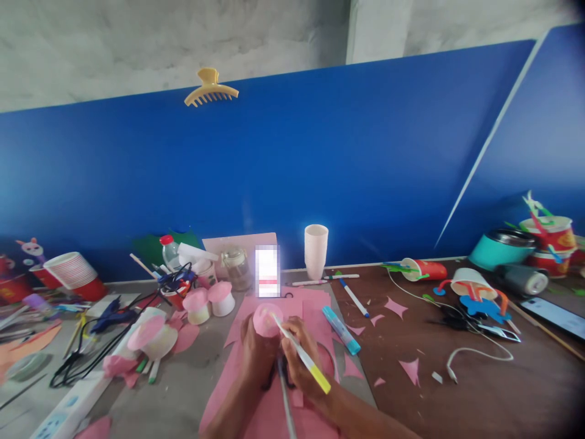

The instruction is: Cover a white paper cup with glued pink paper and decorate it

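My left hand [255, 352] is wrapped round a small cup whose pink round top [267, 320] faces up. In my right hand [299, 353] is a white marker with a yellow end [308, 361], its tip touching or just over the pink top, where faint yellowish marks show. Pink paper sheets [233, 381] lie beneath both hands. Scissors [286, 399] rest on the paper between my forearms, partly hidden by my hands. Just beyond stands a phone with a blurred bright screen [267, 271].
Pink-topped cups [222, 299], a glue gun [112, 314] and a white power strip [70, 405] are at left. A stack of white cups [315, 251] stands behind. Right are a light-blue marker [341, 330], pink scraps [410, 371] and a white cable [479, 349].
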### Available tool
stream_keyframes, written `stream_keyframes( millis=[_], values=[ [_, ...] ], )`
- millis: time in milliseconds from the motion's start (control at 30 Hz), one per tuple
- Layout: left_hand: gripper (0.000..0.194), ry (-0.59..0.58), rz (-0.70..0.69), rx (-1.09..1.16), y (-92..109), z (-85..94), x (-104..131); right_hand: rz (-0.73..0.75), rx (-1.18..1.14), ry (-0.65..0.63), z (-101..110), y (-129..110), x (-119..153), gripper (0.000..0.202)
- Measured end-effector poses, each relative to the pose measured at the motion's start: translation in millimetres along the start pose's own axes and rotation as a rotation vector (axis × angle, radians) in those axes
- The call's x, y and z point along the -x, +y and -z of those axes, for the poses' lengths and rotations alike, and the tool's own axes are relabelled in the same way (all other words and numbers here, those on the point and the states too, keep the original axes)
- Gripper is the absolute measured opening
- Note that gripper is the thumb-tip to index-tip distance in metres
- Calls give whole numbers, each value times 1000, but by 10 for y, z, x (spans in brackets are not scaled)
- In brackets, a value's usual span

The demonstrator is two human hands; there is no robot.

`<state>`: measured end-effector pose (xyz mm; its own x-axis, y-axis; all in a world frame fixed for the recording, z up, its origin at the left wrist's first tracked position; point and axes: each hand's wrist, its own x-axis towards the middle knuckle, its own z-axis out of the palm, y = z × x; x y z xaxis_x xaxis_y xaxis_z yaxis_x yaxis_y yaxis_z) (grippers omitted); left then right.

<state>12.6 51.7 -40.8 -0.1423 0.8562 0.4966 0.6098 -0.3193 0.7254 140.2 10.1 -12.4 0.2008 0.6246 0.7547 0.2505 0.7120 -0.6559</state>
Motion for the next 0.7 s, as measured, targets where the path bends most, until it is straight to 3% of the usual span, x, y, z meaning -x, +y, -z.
stream_keyframes(
  millis=[167,300,467,600,700],
  values=[
    [47,27,26,61,42,4,-5,-110,7,-14,23,-1,-19,26],
    [46,8,59,95,125,37,-24,-189,20,59,35,7,-81,31],
    [43,-136,-12,135,166,118,-17,-253,4,161,70,79,-157,40],
    [62,-269,-25,217,156,177,-10,-279,-19,116,113,80,-227,47],
    [66,-358,15,274,198,208,-13,-273,-51,67,123,33,-257,47]
  ],
)
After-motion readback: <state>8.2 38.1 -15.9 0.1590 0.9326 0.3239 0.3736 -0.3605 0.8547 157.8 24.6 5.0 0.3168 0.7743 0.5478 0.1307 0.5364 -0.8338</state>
